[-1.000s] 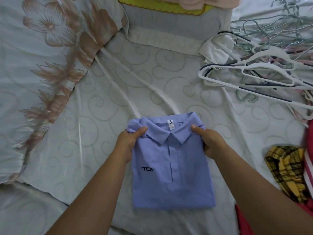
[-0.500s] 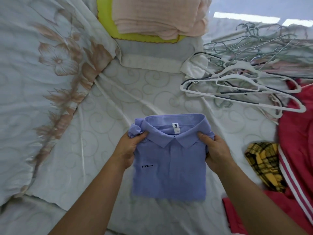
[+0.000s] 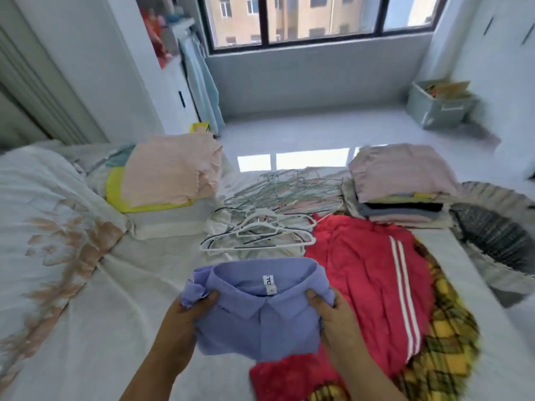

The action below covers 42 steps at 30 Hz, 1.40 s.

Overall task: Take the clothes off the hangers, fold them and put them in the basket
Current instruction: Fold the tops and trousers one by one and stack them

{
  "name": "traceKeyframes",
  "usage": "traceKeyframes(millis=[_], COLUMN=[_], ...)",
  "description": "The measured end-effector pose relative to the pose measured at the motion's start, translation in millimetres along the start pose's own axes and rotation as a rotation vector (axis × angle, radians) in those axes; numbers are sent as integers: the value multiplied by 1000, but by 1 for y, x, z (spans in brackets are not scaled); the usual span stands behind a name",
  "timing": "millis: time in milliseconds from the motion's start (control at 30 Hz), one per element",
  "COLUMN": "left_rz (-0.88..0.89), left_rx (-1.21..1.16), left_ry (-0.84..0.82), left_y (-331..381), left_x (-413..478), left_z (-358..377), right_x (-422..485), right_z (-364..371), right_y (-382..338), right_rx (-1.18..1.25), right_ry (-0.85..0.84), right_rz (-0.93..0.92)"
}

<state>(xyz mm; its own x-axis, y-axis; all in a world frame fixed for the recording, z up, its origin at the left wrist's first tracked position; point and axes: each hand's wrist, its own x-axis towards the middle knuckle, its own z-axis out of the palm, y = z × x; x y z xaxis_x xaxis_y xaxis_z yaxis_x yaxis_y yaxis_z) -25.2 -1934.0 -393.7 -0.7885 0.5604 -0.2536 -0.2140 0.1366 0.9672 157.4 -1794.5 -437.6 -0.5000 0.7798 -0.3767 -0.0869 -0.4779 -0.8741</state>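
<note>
A folded blue polo shirt (image 3: 257, 314) is lifted off the bed, collar facing away from me. My left hand (image 3: 188, 316) grips its left edge below the collar. On the other side my right hand (image 3: 330, 314) grips the right edge. A dark woven basket (image 3: 498, 235) sits at the right edge of the bed, seemingly tipped toward me. A heap of empty hangers (image 3: 260, 230) lies in the middle of the bed. A red garment with white stripes (image 3: 367, 273) and a yellow plaid one (image 3: 443, 328) lie unfolded to the right.
A stack of folded clothes (image 3: 402, 183) stands beside the basket. Another folded pile, pink on yellow (image 3: 168, 175), rests on the left. A flowered quilt (image 3: 49, 227) covers the bed's left side. Beyond lie a bare floor, a grey storage box (image 3: 437, 105) and a window.
Both hands have lifted the folded blue shirt off the bed. My head has tilted up, bringing the basket, the folded stacks and the room into view.
</note>
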Motion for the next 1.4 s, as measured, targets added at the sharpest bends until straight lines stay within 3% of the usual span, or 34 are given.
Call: traceKeyframes(millis=[167, 367, 533, 767, 967, 1167, 1400], left_rz=[-50, -51, -47, -107, -45, -13, -81], left_rx=[-95, -105, -229, -214, -272, -238, -277], left_ry=[-96, -261, -272, -310, -350, -198, 3], left_y=[38, 78, 90, 98, 127, 142, 150], left_x=[-87, -146, -138, -84, -60, -52, -55], left_z=[107, 226, 306, 400, 458, 507, 542], right_x=[-68, -103, -97, -41, 12, 68, 121], right_z=[-104, -207, -262, -315, -346, -369, -396], right_y=[-99, -177, -238, -299, -352, -381, -413], right_rx=[-53, -122, -39, -71, -64, -63, -2], right_ry=[8, 187, 184, 222, 203, 76, -202], right_rz=[-69, -166, -171, -175, -171, -186, -133])
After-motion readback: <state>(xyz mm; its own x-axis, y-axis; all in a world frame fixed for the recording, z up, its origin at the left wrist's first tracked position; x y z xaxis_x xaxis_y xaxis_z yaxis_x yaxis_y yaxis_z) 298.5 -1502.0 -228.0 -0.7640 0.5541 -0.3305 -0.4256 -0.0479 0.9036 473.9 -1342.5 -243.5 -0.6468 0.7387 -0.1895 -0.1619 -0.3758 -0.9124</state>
